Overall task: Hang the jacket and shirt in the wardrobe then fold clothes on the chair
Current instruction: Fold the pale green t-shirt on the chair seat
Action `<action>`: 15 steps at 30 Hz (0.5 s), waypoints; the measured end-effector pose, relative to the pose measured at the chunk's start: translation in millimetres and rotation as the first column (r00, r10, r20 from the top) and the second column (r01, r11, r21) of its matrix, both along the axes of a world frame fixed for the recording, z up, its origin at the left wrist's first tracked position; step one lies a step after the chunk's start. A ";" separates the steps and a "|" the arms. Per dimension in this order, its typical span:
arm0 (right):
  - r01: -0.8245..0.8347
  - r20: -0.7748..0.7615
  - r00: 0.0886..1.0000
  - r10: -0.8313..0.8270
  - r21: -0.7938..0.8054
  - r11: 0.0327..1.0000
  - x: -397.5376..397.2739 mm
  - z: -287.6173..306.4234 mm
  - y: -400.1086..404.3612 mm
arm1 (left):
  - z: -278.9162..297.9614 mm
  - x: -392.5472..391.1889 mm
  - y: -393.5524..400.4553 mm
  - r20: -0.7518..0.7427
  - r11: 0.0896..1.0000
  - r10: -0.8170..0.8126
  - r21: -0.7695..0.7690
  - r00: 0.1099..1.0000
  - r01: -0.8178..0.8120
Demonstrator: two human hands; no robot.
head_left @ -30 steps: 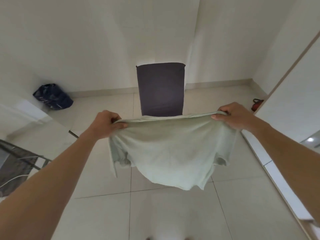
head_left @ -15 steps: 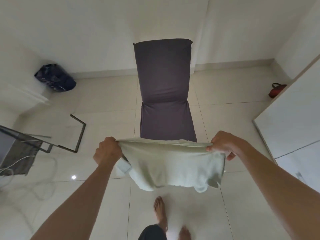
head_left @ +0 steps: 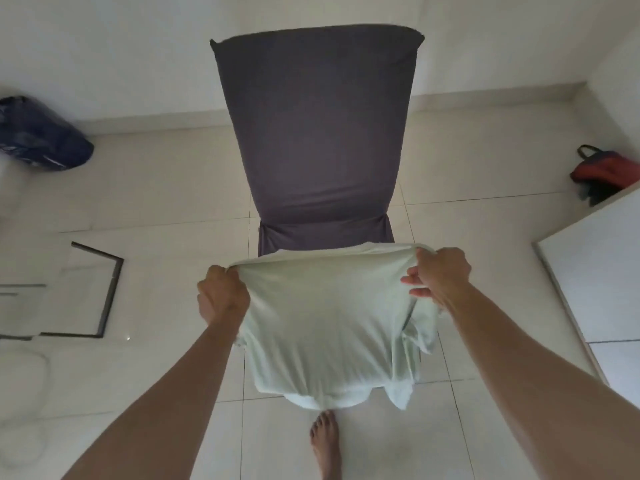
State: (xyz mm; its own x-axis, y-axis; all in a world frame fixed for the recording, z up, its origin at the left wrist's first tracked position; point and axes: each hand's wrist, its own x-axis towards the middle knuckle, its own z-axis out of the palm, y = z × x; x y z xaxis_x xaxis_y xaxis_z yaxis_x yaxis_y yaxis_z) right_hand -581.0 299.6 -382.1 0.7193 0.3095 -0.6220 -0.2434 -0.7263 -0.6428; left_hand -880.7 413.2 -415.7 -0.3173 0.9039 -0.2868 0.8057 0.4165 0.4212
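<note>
Pale green shirt [head_left: 332,320] now hangs lower and closer to the chair [head_left: 317,133] than half a second ago: its top edge overlaps the front of the seat, where before a strip of seat showed clear above it. A second ago it was held well up, hiding the seat entirely. View has tipped down too; chair back fills more of the frame.

Shirt is stretched taut along the top edge between both hands and drapes down in front of the seat. Fabric looks doubled over, soft vertical creases, rounded bottom hem just above a bare foot [head_left: 325,441]. A sleeve hangs off the right side under the wrist, another bit of cloth peeks out by the left wrist.

Left hand [head_left: 221,294] is a closed fist clamped on the top left corner. Right hand [head_left: 440,275] pinches the top right corner, fingers curled round the fabric, fingertips showing.

Chair: dark grey cover, tall back, facing the person. On the tiled floor [head_left: 156,195]: dark blue bag [head_left: 41,136] at far left by the wall, red bag [head_left: 602,171] at far right, black frame [head_left: 110,289] left of the chair. White cabinet [head_left: 595,271] at right edge.
</note>
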 end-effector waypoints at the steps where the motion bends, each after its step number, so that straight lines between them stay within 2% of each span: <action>1: 0.005 0.014 1.000 -0.005 0.010 1.000 5.5 -10.8 15.0 | -8.7 6.4 17.2 -0.006 1.000 -0.005 0.002 1.000 0.005; 3: -0.001 0.033 0.999 0.001 0.012 1.000 17.7 -41.2 43.7 | -32.0 16.5 49.0 -0.029 0.999 -0.020 0.024 0.999 0.021; 8: -0.027 0.158 0.987 0.029 -0.010 1.000 38.8 -102.4 101.3 | -75.0 21.1 106.5 -0.193 0.990 -0.095 0.080 0.977 0.112; 10: -0.051 0.162 0.985 0.053 -0.018 0.999 43.7 -118.9 117.0 | -87.7 23.4 124.5 -0.210 0.988 -0.099 0.093 0.973 0.120; 15: -0.048 0.158 0.986 0.055 -0.050 0.998 52.7 -188.6 140.6 | -149.8 46.5 144.8 -0.188 0.994 -0.102 0.005 0.977 0.105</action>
